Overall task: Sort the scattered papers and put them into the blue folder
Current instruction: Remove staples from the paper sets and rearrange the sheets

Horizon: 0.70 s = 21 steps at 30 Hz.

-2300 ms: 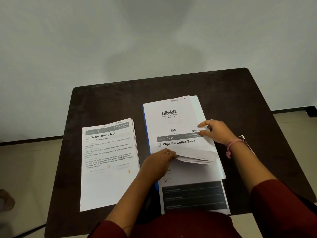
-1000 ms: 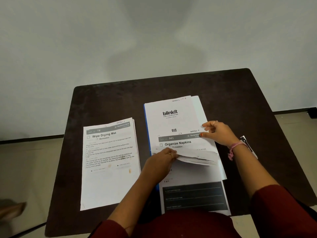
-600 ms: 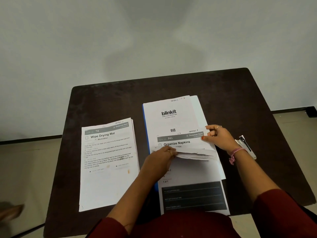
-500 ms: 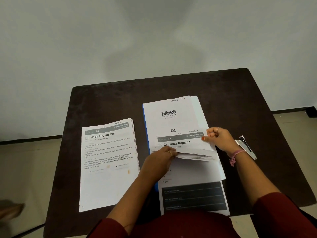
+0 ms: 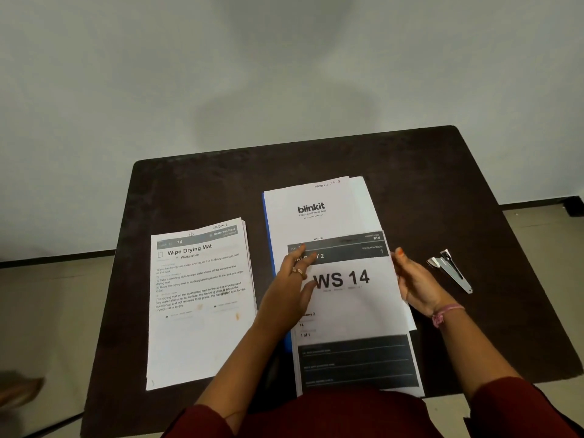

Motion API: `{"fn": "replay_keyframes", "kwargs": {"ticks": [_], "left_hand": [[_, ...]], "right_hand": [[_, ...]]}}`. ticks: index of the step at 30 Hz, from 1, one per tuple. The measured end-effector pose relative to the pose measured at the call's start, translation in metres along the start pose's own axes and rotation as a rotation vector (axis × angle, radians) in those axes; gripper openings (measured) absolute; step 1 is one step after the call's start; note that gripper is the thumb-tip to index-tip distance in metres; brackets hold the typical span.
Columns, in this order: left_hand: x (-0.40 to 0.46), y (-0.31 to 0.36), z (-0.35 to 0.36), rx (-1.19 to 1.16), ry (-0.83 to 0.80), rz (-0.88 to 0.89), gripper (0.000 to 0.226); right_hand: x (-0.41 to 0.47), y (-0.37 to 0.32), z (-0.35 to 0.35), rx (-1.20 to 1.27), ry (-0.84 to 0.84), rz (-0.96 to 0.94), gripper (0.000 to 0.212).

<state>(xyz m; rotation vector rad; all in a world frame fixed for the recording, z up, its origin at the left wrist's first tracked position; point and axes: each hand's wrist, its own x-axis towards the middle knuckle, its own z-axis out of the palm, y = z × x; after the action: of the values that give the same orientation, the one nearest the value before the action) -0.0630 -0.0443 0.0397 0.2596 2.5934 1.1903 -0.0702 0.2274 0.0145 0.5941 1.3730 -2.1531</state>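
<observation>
White "WS 14" sheet (image 5: 350,298) between both hands.

Your left hand (image 5: 292,290) lies flat at centre frame, fingers straight and spread toward the top, a ring on one finger, while your right hand (image 5: 417,284) stands edge-on just right of it, fingers relaxed, pink band at the wrist, both forearms in dark red sleeves.

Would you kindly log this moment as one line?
left hand: flat on white WS 14 sheet | right hand: at its edge | blue folder: beneath
</observation>
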Motion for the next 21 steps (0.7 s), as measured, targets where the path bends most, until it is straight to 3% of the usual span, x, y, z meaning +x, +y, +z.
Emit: {"fn": "replay_keyframes", "kwargs": {"ticks": [4, 10, 16, 21], "left_hand": [[-0.006, -0.010, -0.001, -0.054, 0.033, -0.018, 0.048], [-0.012, -0.021, 0.002, -0.165, 0.088, -0.118, 0.044], [-0.014, -0.024, 0.003, -0.323, 0.182, -0.266, 0.040], [-0.014, -0.009, 0.006, -0.572, 0.156, -0.426, 0.055]], "right_hand": [[-0.007, 0.004, 0.011, -0.176, 0.057, 0.006, 0.037], [-0.008, 0.010, 0.015, -0.367, 0.132, -0.011, 0.023], [-0.012, 0.010, 0.015, -0.311, 0.145, -0.030, 0.025], [-0.017, 0.005, 0.012, -0.216, 0.101, -0.024, 0.033]]}}
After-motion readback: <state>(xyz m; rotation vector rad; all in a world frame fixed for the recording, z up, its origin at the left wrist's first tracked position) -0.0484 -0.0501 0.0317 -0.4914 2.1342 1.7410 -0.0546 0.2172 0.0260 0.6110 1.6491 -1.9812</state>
